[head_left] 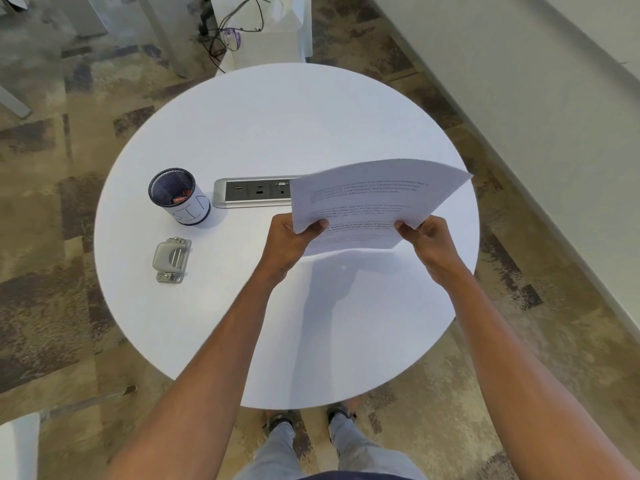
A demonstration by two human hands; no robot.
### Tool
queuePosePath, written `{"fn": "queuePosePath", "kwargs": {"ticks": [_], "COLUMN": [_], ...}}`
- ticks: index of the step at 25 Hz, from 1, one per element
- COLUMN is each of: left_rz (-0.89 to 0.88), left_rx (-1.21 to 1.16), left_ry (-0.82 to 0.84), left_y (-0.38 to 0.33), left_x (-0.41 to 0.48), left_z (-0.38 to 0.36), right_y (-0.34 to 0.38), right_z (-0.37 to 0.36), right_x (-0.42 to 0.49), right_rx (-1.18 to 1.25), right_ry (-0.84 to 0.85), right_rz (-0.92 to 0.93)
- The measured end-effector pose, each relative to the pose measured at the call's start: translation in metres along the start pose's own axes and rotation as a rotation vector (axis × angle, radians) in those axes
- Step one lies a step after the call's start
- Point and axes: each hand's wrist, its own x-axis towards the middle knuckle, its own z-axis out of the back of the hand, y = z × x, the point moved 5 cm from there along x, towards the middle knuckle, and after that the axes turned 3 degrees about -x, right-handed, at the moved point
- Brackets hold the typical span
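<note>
A printed sheet of white paper is held up over the right half of a round white table, its far edge curling upward. My left hand pinches the sheet's near left edge, thumb on top. My right hand pinches its near right corner. Text lines show on the sheet, and there may be more than one sheet. A grey hole punch lies on the table to the left, apart from both hands.
A dark mesh cup with a white label stands at the left, something red inside. A silver power and port strip is set in the table's middle, partly hidden by the paper. Patterned carpet surrounds the table; a wall runs along the right.
</note>
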Motion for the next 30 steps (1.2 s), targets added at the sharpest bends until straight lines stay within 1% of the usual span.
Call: {"fn": "queuePosePath", "kwargs": {"ticks": [3, 5, 10, 12, 13, 15, 16, 18, 19, 21, 22, 24, 26, 27, 28, 30], "left_rz": [0.032, 0.035, 0.049, 0.063, 0.068, 0.017, -0.035, -0.120, -0.156, -0.173, -0.155, -0.127, -0.155, -0.171, -0.184, -0.221], "left_rx": [-0.032, -0.053, -0.040, 0.009, 0.055, 0.195, 0.272, 0.458, 0.592, 0.873, 0.992, 1.151, 1.217, 1.239, 1.250, 1.247], "left_ry": [-0.013, -0.019, -0.024, -0.033, -0.047, -0.066, -0.058, -0.002, 0.033, 0.105, 0.130, 0.163, 0.211, 0.237, 0.258, 0.275], "left_y": [0.006, 0.009, 0.006, -0.001, -0.006, -0.025, -0.038, -0.064, -0.075, -0.087, -0.089, -0.091, -0.093, -0.094, -0.095, -0.093], "left_x": [-0.002, -0.004, -0.005, -0.004, -0.003, 0.003, 0.008, 0.015, 0.019, 0.022, 0.023, 0.024, 0.023, 0.021, 0.019, 0.017], "left_z": [0.001, 0.001, -0.003, -0.004, -0.002, 0.000, 0.001, 0.001, 0.000, -0.006, -0.009, -0.016, -0.027, -0.034, -0.038, -0.040], "right_y": [-0.005, -0.007, -0.008, -0.008, -0.007, -0.002, 0.002, 0.015, 0.023, 0.043, 0.053, 0.067, 0.070, 0.070, 0.070, 0.065], "right_z": [-0.003, -0.003, -0.005, -0.006, -0.007, -0.008, -0.006, 0.008, 0.020, 0.042, 0.048, 0.045, 0.028, 0.019, 0.012, 0.008], "right_x": [-0.002, -0.004, -0.001, -0.001, -0.002, -0.005, -0.007, -0.012, -0.015, -0.022, -0.025, -0.022, -0.014, -0.009, -0.004, 0.002], "right_rx": [-0.020, -0.046, -0.076, -0.071, -0.063, -0.037, -0.020, 0.010, -0.009, -0.171, -0.294, -0.500, -0.599, -0.626, -0.652, -0.633], "right_ry": [0.026, 0.015, 0.008, 0.009, 0.022, 0.048, 0.037, -0.048, -0.102, -0.154, -0.128, 0.010, 0.215, 0.288, 0.309, 0.263], "right_rz": [-0.027, -0.022, -0.065, -0.076, -0.079, -0.082, -0.076, -0.062, -0.049, 0.017, 0.058, 0.080, 0.060, 0.055, 0.066, 0.069]}}
